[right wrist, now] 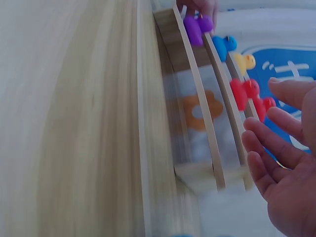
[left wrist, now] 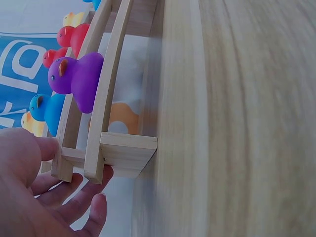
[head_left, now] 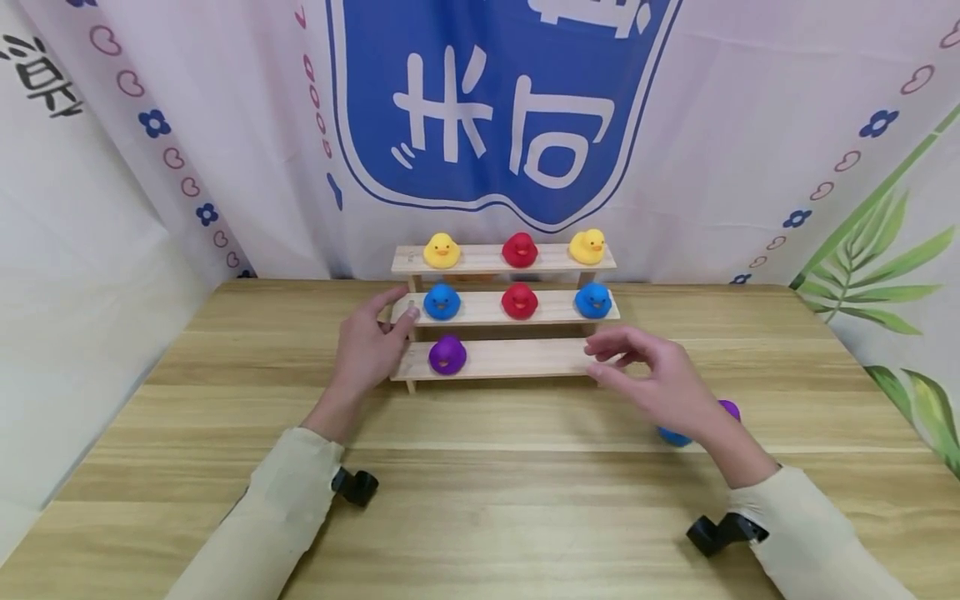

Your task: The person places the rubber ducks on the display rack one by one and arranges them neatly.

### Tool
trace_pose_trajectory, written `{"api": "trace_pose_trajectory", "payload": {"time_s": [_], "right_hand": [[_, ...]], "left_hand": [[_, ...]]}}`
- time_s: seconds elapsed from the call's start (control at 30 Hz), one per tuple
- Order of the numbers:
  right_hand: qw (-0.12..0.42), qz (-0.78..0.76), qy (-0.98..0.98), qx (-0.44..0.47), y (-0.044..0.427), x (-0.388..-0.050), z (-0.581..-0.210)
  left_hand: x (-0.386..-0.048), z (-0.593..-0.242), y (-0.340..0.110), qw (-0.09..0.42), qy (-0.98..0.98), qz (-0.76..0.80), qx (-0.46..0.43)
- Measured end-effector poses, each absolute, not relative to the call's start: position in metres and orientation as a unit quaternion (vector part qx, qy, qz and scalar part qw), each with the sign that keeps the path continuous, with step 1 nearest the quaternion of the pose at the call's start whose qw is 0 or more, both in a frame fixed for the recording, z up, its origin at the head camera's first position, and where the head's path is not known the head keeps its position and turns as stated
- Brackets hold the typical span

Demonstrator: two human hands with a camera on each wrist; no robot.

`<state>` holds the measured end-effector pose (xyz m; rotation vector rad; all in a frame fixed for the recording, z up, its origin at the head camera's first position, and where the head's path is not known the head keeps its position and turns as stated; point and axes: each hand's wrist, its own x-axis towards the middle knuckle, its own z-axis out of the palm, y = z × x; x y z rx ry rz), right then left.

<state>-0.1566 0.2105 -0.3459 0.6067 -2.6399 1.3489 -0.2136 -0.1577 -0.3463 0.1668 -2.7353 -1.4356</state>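
A three-tier wooden display stand (head_left: 525, 360) stands on the table. My left hand (head_left: 369, 346) holds its left end, with the thumb at the middle tier and the fingers against the shelf ends in the left wrist view. A purple rubber duck (head_left: 447, 356) sits on the left of the bottom tier. The middle tier bears a blue duck (head_left: 442, 302), a red duck (head_left: 520, 301) and another blue duck (head_left: 593, 301). Beside the bottom tier's right end, my right hand (head_left: 660, 375) hovers with loosely bent fingers, holding nothing.
On the top tier are a yellow duck (head_left: 442, 251), a red duck (head_left: 520, 250) and a second yellow duck (head_left: 587, 247). A blue duck (head_left: 674, 437) and a purple duck (head_left: 730, 409) lie on the table, partly hidden by the right arm. A printed curtain (head_left: 262, 167) hangs behind.
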Motion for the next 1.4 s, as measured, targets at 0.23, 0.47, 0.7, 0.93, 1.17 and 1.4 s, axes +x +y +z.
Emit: {"api": "trace_pose_trajectory", "payload": {"time_s": [0.23, 0.47, 0.7, 0.93, 1.17, 1.4], "right_hand": [[0.066, 0.420, -0.884, 0.192, 0.238, -0.152, -0.349], [0.062, 0.414, -0.887, 0.193, 0.263, -0.149, -0.351], [0.020, 0.381, -0.909, 0.166, 0.291, -0.146, -0.352], [0.006, 0.370, -0.912, 0.179, 0.312, -0.141, -0.357], [-0.043, 0.349, -0.924, 0.149, 0.323, -0.136, -0.359], [-0.046, 0.350, -0.922, 0.160, 0.325, -0.132, -0.365]], "left_hand": [[-0.214, -0.347, -0.157, 0.030, -0.882, -0.467, 0.045], [-0.214, -0.348, -0.157, 0.029, -0.883, -0.467, 0.045], [-0.213, -0.346, -0.157, 0.030, -0.884, -0.464, 0.049], [-0.214, -0.347, -0.158, 0.037, -0.886, -0.460, 0.045], [-0.214, -0.348, -0.159, 0.032, -0.883, -0.466, 0.047], [-0.214, -0.350, -0.159, 0.025, -0.880, -0.471, 0.046]]}}
